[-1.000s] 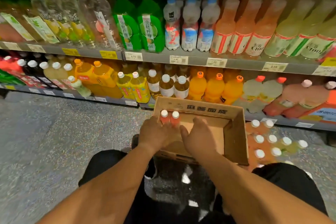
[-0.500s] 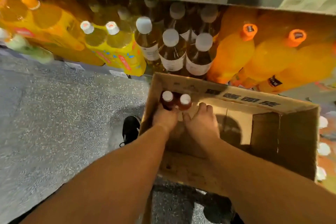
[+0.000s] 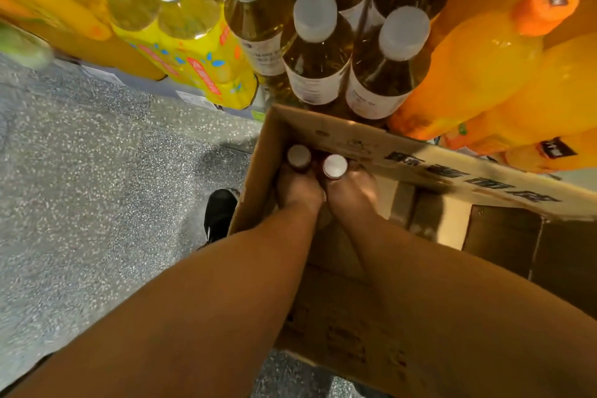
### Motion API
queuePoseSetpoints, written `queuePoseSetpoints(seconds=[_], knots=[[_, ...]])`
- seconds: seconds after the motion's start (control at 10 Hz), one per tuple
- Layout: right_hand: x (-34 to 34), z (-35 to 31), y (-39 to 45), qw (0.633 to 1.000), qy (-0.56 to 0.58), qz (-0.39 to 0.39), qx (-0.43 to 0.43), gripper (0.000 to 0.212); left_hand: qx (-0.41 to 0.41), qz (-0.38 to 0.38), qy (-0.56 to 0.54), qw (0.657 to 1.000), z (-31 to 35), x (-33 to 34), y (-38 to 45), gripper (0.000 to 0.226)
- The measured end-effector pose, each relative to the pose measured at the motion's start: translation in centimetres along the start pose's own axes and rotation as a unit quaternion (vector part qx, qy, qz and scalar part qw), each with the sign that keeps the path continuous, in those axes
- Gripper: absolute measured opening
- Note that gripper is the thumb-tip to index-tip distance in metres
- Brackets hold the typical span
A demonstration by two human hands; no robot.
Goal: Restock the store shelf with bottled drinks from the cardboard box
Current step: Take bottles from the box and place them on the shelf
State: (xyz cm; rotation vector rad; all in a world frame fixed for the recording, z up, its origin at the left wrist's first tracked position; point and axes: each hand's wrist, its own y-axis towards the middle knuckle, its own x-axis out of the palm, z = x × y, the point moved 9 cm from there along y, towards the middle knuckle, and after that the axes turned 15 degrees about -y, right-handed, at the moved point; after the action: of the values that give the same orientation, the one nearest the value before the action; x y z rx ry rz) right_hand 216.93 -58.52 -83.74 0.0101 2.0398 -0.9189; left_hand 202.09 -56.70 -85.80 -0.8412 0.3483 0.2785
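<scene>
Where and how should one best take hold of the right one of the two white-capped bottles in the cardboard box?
Grip the right white-capped bottle at its neck below the cap, from above and the near side: it stands upright in the brown cardboard box corner, walls blocking the far side.

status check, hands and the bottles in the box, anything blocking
Left hand and right hand both down in the brown cardboard box, each gripping a white-capped dark bottle. Bottles not lifted yet. Nothing blocking.
</scene>
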Motion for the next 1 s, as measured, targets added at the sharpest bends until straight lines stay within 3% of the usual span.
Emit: queuePoseSetpoints(seconds=[0.1, 0.4, 0.5, 0.7, 0.8, 0.9, 1.0], knots=[[-1.5, 0.8, -1.7, 0.997, 0.049, 0.033, 0.041, 0.022, 0.027, 0.011, 0.019, 0.999, 1.2, -0.7, -2.2, 0.032], [-7.6, 0.3, -9.0, 0.996, -0.021, 0.053, 0.061, 0.033, 0.092, -0.086, -0.016, 0.992, 5.0, -3.4, -10.1, 0.042], [-9.7, -0.5, -12.0, 0.995, -0.047, 0.077, 0.051, 0.031, 0.097, -0.076, 0.009, 0.992, 6.0, -5.5, -12.6, 0.042], [-14.5, -2.7, -18.9, 0.993, -0.002, 0.121, 0.009, 0.029, 0.183, -0.092, 0.036, 0.978, 10.0, -8.7, -17.7, 0.039], [-17.4, -3.3, -22.4, 0.987, 0.096, 0.132, 0.005, 0.037, 0.213, -0.103, 0.054, 0.97, 12.9, -11.0, -21.7, 0.028], [-21.9, -4.4, -26.9, 0.988, 0.076, 0.136, -0.001, 0.031, 0.256, -0.082, 0.082, 0.96, 16.2, -14.1, -25.9, 0.028], [-28.0, -6.6, -32.5, 0.971, 0.012, 0.234, -0.055, 0.029, 0.327, -0.079, 0.092, 0.937, 20.0, -16.8, -31.0, 0.023]])
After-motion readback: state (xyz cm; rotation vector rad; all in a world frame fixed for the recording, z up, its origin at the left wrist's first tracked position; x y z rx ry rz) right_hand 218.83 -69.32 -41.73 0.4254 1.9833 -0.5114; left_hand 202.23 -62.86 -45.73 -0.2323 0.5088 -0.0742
